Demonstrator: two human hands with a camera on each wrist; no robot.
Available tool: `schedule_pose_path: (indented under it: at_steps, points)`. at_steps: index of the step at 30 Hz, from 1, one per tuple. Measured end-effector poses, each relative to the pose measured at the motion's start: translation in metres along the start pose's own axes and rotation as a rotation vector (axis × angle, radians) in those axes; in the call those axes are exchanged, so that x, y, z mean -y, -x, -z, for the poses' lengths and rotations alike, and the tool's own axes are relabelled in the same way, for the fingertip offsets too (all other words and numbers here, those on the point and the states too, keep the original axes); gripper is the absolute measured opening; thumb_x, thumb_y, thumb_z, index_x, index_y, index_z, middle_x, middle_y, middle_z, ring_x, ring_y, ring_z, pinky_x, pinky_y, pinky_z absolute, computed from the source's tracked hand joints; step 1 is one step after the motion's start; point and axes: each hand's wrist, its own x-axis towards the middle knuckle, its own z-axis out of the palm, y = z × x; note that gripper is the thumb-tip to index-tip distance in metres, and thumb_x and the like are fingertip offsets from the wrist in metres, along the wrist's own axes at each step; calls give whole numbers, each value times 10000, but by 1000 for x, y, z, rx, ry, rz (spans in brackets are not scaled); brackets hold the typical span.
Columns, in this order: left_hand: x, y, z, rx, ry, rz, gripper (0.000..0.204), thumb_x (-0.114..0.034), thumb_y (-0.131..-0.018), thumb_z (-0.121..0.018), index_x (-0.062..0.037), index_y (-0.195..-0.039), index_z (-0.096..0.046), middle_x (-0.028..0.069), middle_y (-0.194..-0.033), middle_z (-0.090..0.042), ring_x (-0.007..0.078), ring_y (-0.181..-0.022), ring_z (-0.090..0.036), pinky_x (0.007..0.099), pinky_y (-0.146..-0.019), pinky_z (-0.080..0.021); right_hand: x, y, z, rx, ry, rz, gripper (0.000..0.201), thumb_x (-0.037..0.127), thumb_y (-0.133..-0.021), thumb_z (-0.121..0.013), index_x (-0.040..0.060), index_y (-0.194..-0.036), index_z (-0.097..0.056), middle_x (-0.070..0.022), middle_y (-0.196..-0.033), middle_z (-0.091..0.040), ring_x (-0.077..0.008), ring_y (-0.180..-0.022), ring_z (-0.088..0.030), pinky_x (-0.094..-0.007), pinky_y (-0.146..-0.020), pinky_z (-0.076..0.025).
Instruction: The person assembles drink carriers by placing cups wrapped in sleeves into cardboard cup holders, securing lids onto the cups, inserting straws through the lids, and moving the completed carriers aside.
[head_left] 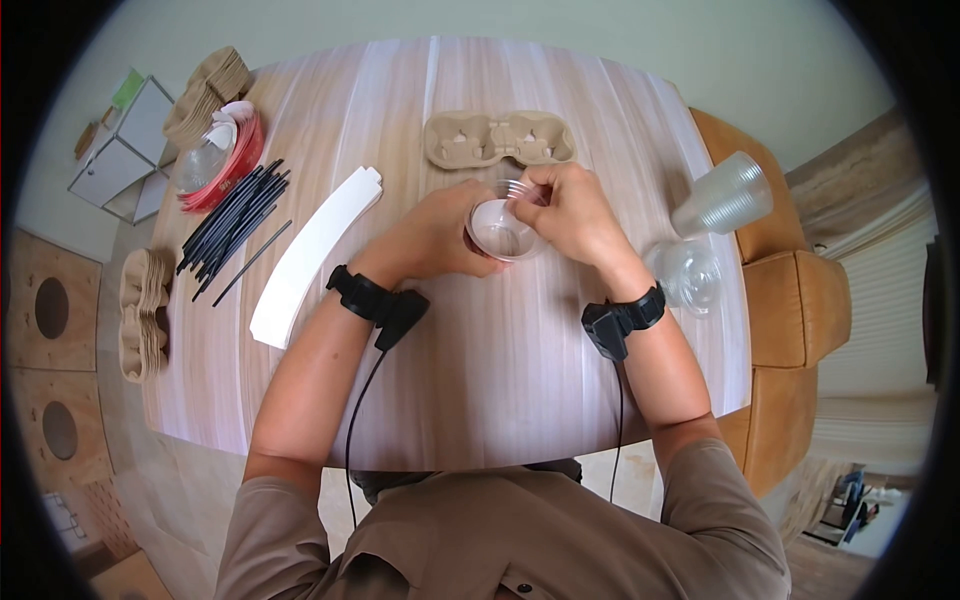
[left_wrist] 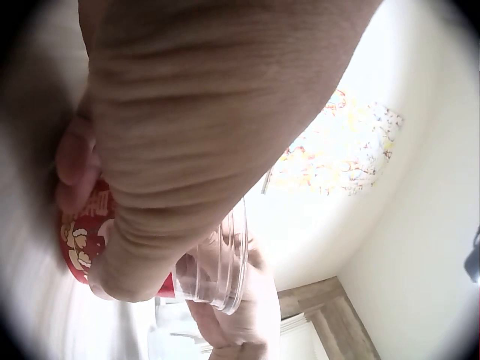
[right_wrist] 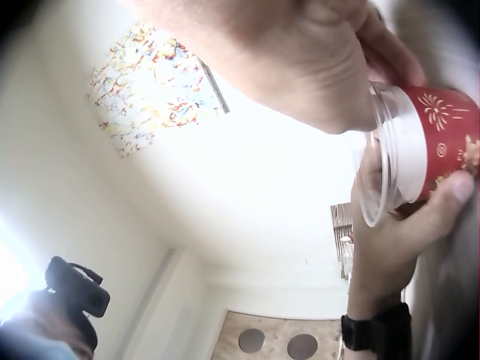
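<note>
Both hands meet at a clear plastic cup (head_left: 503,238) over the middle of the table. A red sleeve (right_wrist: 442,139) with pale fireworks printing wraps its lower wall. White shows inside the cup in the head view and under its clear rim in the right wrist view. My left hand (head_left: 437,232) holds the cup round its side, its fingers curled about the red sleeve. My right hand (head_left: 572,212) pinches at the rim, with the thumb reaching inside. The cup's wall hides some of those fingertips. Just beyond the hands sits a brown two-cup pulp carrier (head_left: 498,138).
Left of the hands lie curved white paper strips (head_left: 315,258) and black straws (head_left: 232,225). Farther left are a red basket (head_left: 240,165) and stacked carriers (head_left: 147,315). At right, nested clear cups (head_left: 722,195) lie near dome lids (head_left: 688,278). A brown leather seat (head_left: 795,310) borders the table.
</note>
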Motion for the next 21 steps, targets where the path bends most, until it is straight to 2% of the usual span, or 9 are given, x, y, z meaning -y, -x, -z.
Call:
schedule_pose_path:
  at_steps: [5,11,16,19,21]
  points:
    - [4,-2,-1,-13,25,-42,598,-222,-792,-974,-49,-1292,-695,79,-1198,-739,217,-1088,-692,383,-980,-571,-2,-1,3,34,-24,-18,109,77,-920,-774,-2,-961,-838,-120,-837,-809,-206,-768,-762,-368,-755,-604]
    - [-1,-2,-2,32,75,53,658,-236,-799,-981,-32,-1350,-684,86,-1233,-738,205,-1102,-700,373,-966,-583,5,1,0,-16,47,11,119,93,-928,-766,-5,-952,-830,-145,-803,-790,-227,-731,-751,-387,-729,-593]
    - [5,-4,-7,-39,125,-16,747,-288,-779,-1020,-24,-1391,-682,108,-1290,-735,231,-1198,-694,397,-1048,-555,4,0,-5,-49,37,-29,127,110,-928,-781,-11,-926,-818,-148,-793,-786,-238,-722,-754,-394,-718,-595]
    - [5,-5,-6,-44,119,9,754,-288,-770,-1022,-23,-1394,-692,114,-1303,-741,239,-1235,-687,405,-1087,-536,3,-1,-5,-57,16,-62,132,119,-930,-789,-9,-913,-814,-135,-789,-784,-232,-718,-753,-391,-713,-596]
    - [9,-5,-8,-78,118,-11,721,-294,-743,-1016,-30,-1338,-706,117,-1260,-737,263,-1188,-696,412,-1040,-551,2,-3,-4,-52,-2,-85,133,123,-933,-793,-7,-909,-813,-125,-786,-782,-225,-715,-751,-389,-710,-596]
